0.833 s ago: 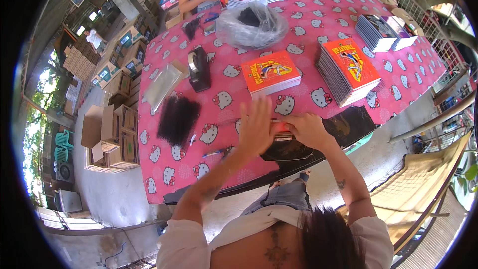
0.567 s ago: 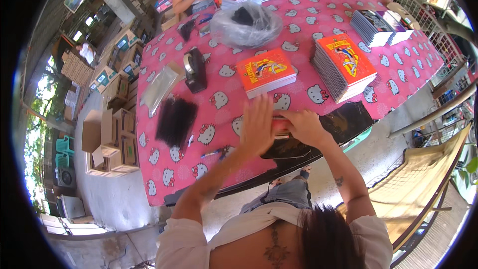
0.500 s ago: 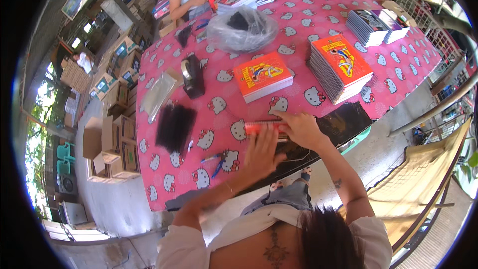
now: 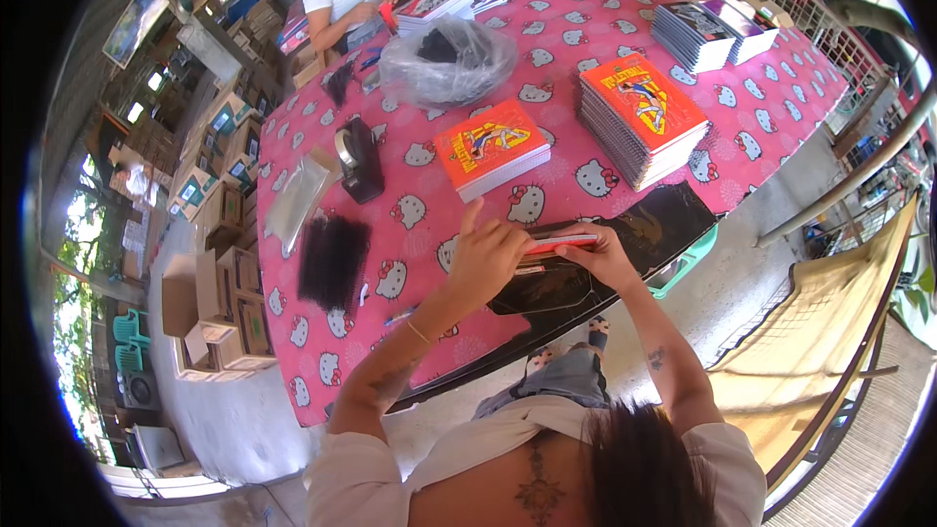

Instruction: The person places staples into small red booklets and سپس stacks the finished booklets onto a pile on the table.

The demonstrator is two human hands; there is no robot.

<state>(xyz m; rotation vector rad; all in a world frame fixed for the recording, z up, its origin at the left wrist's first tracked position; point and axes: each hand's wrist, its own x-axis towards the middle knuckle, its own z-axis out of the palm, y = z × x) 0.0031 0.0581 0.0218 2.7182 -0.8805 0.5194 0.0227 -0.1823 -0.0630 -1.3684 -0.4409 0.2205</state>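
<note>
1. Book: red, thin, held over the near edge of the table, between our two hands. We see it nearly edge-on, so it appears tilted up rather than lying flat; whether its lower side touches anything, we cannot tell.
2. Orientation: its visible long axis runs left to right, roughly along the near table edge, with the right end slightly farther from us. Which edge is the bound one is hidden.
3. Right hand: closed on the book, thumb on the near side, fingers beyond.
4. Left hand: at the book's left end, index finger raised, the others curled. Whether these pinch the book, we cannot tell.
5. Handling, our judgement: keep the right pinch firm but light, so the cover does not crease; steady the left end and work along the long edge evenly, with the pages square.
6. Under and right of the hands: black board.
7. Beyond: short stack of orange-covered books, with the tall stack to its right.
8. Left: black strands, clear bag and tape dispenser, all on the pink cloth.
</note>
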